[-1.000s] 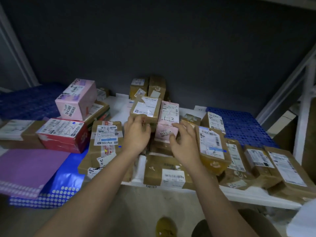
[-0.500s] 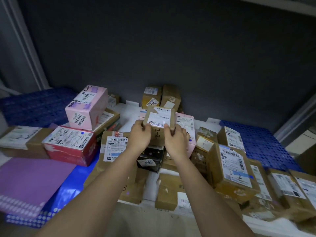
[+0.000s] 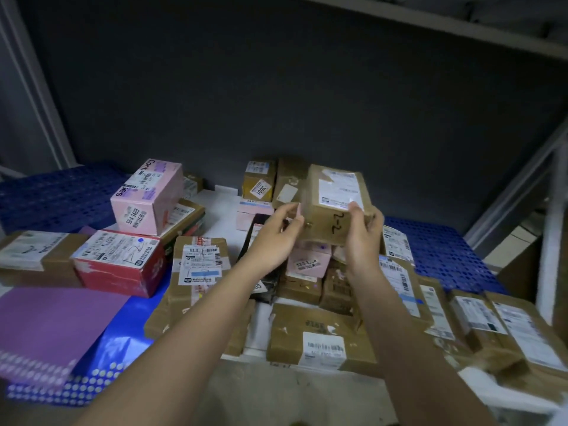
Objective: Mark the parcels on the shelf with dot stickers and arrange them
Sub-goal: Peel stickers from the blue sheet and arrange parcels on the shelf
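Above the pile I hold up a brown cardboard parcel [image 3: 335, 210] with a white label on top and "2-2" handwritten on its side. My left hand [image 3: 276, 238] grips its left edge and my right hand [image 3: 364, 238] grips its right side. Beneath it sit a small pink parcel [image 3: 309, 263] and several brown parcels. A purple sticker sheet [image 3: 52, 327] lies at the front left over a blue sheet [image 3: 116, 342] with rows of pale dots along its near edge.
A pink box [image 3: 147, 198] is stacked on other parcels at the left, beside a red box [image 3: 120, 262]. Taped brown parcels [image 3: 504, 327] line the right front. Blue perforated mats [image 3: 445, 250] cover the shelf's ends. A white shelf post [image 3: 550, 241] stands at the right.
Both hands took the labelled brown parcel off the pile and raised it up and to the right, tilting it so the "2-2" side shows.
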